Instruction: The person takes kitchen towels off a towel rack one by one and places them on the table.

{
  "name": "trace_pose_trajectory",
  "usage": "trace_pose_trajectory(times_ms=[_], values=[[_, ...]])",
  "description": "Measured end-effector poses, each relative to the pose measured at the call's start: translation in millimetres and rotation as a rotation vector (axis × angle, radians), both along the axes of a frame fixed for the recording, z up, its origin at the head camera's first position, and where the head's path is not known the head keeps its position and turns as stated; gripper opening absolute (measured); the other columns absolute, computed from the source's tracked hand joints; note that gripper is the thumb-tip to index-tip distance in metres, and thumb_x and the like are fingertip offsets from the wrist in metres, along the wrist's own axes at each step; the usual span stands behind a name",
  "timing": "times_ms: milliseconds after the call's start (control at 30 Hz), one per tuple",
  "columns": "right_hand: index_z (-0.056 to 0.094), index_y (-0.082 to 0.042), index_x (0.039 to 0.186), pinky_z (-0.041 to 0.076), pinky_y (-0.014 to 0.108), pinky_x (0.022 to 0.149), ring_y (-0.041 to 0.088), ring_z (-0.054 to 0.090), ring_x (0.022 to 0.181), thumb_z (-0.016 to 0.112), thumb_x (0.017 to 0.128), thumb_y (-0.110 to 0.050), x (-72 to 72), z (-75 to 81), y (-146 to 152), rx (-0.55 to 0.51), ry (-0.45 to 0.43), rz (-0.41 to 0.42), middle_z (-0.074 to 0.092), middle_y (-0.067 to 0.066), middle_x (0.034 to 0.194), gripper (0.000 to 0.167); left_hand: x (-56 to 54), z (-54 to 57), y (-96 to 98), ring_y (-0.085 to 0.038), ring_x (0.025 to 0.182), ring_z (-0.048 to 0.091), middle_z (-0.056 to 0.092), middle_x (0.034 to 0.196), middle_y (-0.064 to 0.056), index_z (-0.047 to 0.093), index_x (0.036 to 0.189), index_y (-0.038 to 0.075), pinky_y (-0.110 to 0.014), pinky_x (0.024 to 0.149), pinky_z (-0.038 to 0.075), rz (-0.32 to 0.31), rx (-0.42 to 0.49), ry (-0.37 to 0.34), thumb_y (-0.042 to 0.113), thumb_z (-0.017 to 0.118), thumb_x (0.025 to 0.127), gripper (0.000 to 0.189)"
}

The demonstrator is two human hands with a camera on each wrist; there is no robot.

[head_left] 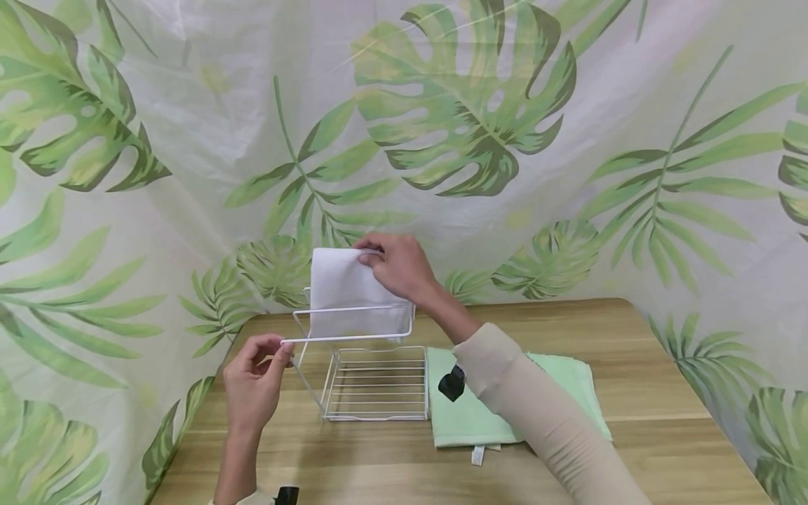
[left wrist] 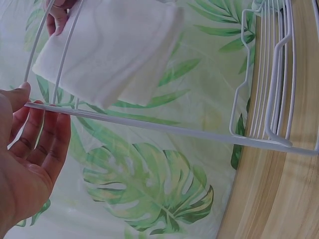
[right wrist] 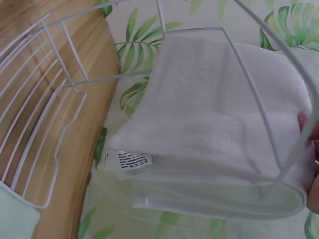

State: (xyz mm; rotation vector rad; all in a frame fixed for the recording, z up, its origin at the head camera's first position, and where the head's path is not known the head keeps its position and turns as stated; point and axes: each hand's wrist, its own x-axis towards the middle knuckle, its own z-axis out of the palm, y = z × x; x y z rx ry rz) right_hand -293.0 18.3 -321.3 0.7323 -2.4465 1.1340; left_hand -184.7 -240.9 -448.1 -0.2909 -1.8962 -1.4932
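Observation:
My left hand (head_left: 251, 382) pinches the front left corner of a white wire rack (head_left: 347, 339), thumb against the top bar. The left wrist view shows the fingers of that hand curled under the wire. A folded white towel (head_left: 341, 289) hangs within the rack's upper bars. My right hand (head_left: 404, 266) grips the towel's top edge between thumb and fingers. Up close in the right wrist view, the towel (right wrist: 199, 99) is folded in layers behind the wires, with a printed care label (right wrist: 133, 159) at its lower edge.
A folded light green towel (head_left: 463, 424) lies on the wooden table (head_left: 669, 435) beside the rack's slatted lower shelf (head_left: 379, 419), partly under my right sleeve (head_left: 549, 414). Behind the table hangs a leaf-patterned curtain (head_left: 208, 140).

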Motion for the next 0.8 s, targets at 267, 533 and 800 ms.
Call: trace_pose_trajectory(times_ms=[267,533,800], values=[[0.082,-0.012,0.115,0.063,0.037,0.102,0.02,0.078,0.114,0.074,0.102,-0.013,-2.0,22.2,6,-0.046,0.019,0.008,0.083,0.002,0.114,0.015,0.9,0.3,0.3,-0.004,0.068,0.07,0.069,0.086,0.007,0.069,0.102,-0.013,-0.014,0.063,0.063,-0.005,-0.002,0.008,-0.016,0.072,0.093,0.01],[0.082,-0.01,0.114,0.063,0.033,0.104,0.02,0.079,0.112,0.075,0.101,-0.01,-0.6,48.0,12,-0.145,0.051,0.026,0.084,0.006,0.11,0.015,0.2,0.7,0.3,-0.004,0.068,0.07,0.069,0.086,0.008,0.069,0.102,-0.013,-0.014,0.063,0.063,-0.006,-0.003,0.003,-0.016,0.072,0.094,0.01],[0.082,-0.009,0.113,0.063,0.032,0.103,0.019,0.078,0.113,0.076,0.1,-0.009,1.9,64.6,18,-0.167,0.067,0.021,0.084,0.005,0.11,0.014,1.2,2.1,0.2,-0.006,0.069,0.071,0.068,0.086,0.007,0.069,0.102,-0.012,-0.014,0.063,0.064,-0.001,-0.009,-0.015,-0.014,0.072,0.095,0.008]])
